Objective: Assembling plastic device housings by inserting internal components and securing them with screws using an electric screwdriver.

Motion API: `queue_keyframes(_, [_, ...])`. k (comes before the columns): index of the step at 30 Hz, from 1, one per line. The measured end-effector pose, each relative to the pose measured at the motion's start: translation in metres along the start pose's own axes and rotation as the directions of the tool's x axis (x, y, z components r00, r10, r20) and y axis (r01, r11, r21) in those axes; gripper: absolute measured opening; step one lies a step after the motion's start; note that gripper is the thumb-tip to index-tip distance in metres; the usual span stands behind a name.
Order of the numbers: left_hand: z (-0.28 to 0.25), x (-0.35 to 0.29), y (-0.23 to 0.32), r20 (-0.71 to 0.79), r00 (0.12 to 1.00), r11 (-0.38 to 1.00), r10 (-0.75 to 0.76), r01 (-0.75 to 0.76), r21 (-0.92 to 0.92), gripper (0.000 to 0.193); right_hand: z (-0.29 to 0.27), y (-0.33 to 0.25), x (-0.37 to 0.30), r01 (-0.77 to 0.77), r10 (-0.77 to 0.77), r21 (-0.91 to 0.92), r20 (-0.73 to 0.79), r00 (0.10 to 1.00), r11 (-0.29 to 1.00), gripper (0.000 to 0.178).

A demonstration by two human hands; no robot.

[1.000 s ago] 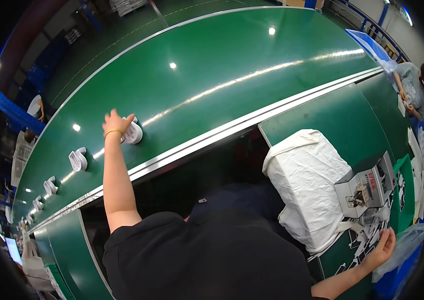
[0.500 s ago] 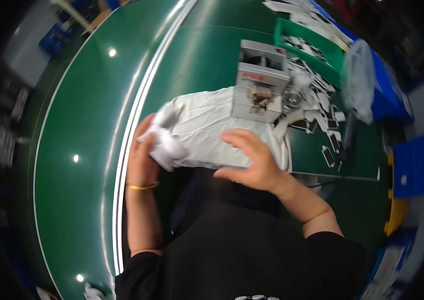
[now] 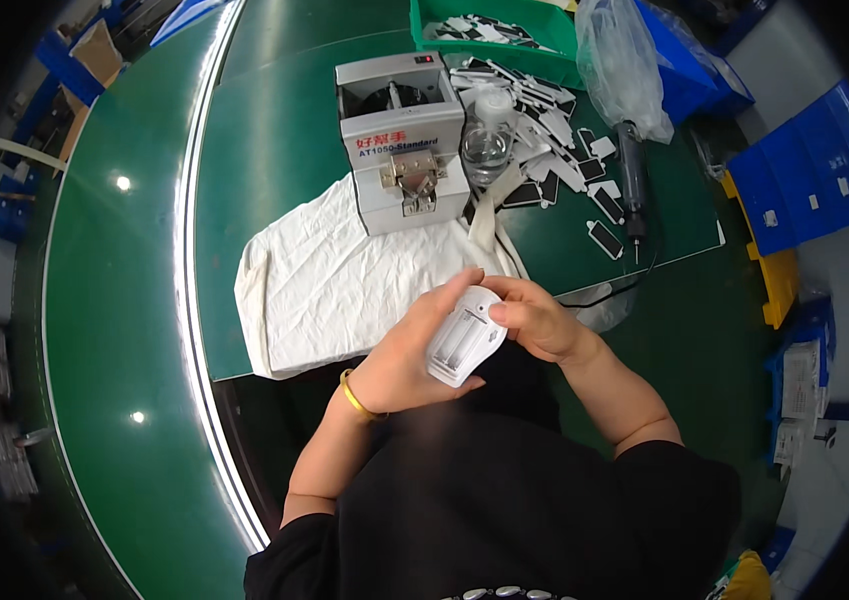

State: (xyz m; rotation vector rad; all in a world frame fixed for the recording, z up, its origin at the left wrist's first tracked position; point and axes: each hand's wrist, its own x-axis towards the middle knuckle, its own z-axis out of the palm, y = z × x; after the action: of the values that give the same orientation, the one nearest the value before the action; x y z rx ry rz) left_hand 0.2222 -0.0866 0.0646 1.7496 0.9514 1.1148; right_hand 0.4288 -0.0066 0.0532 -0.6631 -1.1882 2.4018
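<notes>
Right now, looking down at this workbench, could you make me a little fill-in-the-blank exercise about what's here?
1. The left hand and right hand together hold a rounded plastic casing coloured ____.
2. A thin yellow bangle circles the ____ wrist.
3. The dark tubular tool is to the ____ of the clear, round, white-topped bottle.
4. The rectangular plastic tray holding small flat pieces is coloured ____.

Missing words: white; left; right; green.

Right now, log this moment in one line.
left hand: holding rounded white plastic casing | right hand: fingers on its upper end | nearby: wrinkled white cloth, silver-grey boxy machine, clear white-topped bottle
</notes>
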Motion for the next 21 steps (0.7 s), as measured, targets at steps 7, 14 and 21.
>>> queue_keyframes(7, [0.007,-0.013,-0.017,-0.308,0.951,0.965,0.029,0.054,0.257,0.112,-0.054,-0.047,-0.013,-0.309,-0.616,-0.900,-0.435,0.656,0.306,0.042])
queue_keyframes(14, [0.018,-0.022,-0.040,-0.458,0.873,0.898,0.164,0.060,0.436,0.134,-0.101,-0.034,-0.019,-0.555,-0.760,-0.823,-0.285,0.584,-0.118,0.036])
queue_keyframes(21, [0.025,-0.020,-0.052,-0.453,0.878,0.802,0.153,0.157,0.576,0.135,-0.100,-0.032,0.001,-0.565,-0.734,-0.825,-0.394,0.553,0.016,0.044])
